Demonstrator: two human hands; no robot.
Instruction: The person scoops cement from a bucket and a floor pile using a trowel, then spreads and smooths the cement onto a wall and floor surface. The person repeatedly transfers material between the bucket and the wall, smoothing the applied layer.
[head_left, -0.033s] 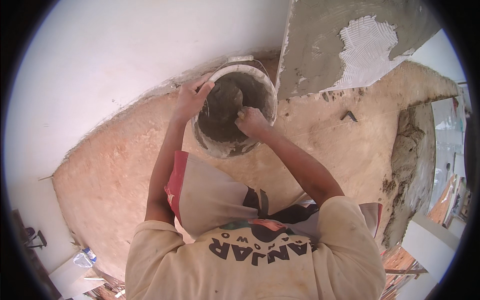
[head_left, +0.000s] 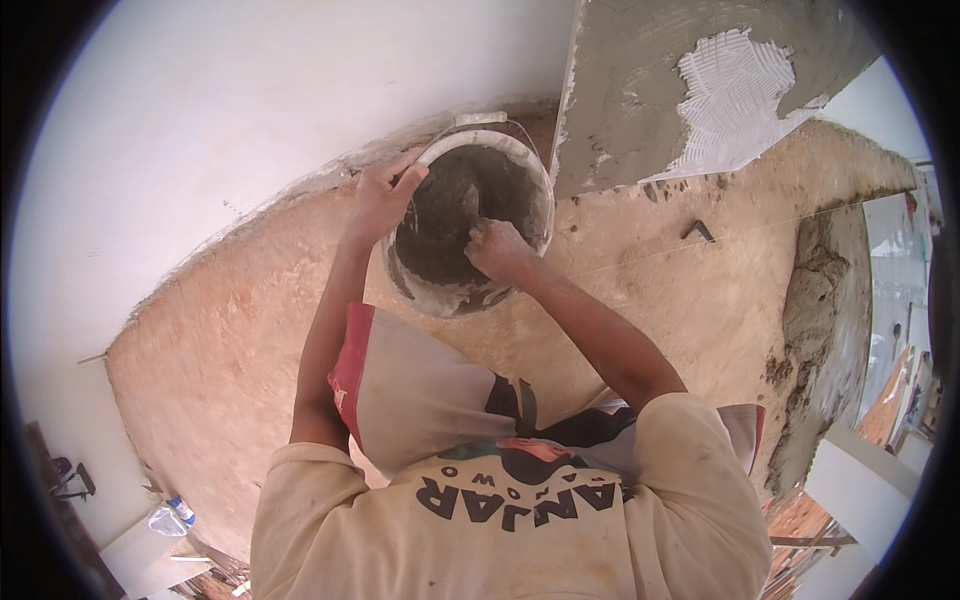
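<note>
A bucket [head_left: 490, 138] with a pale, smeared rim and a wire bail stands in front of me. Grey wet mortar [head_left: 425, 235] coats its inside. My left hand [head_left: 382, 203] grips the rim at the left, thumb over the edge. Inside the opening, my right hand [head_left: 502, 251] is closed around the handle of what looks like a trowel [head_left: 462, 195]. The grey blade blends with the mortar, so its outline is hard to make out.
A large tile or board [head_left: 620, 110], mostly spread with grey mortar, stands beyond the bucket to the right. A small dark angled piece [head_left: 699, 232] lies on the brown floor [head_left: 640, 290] near a thin string. Rough mortar [head_left: 812, 290] edges the right; a white wall [head_left: 220, 110] rises left.
My right hand has shifted slightly left and toward me inside the bucket. My left hand stays on the rim.
</note>
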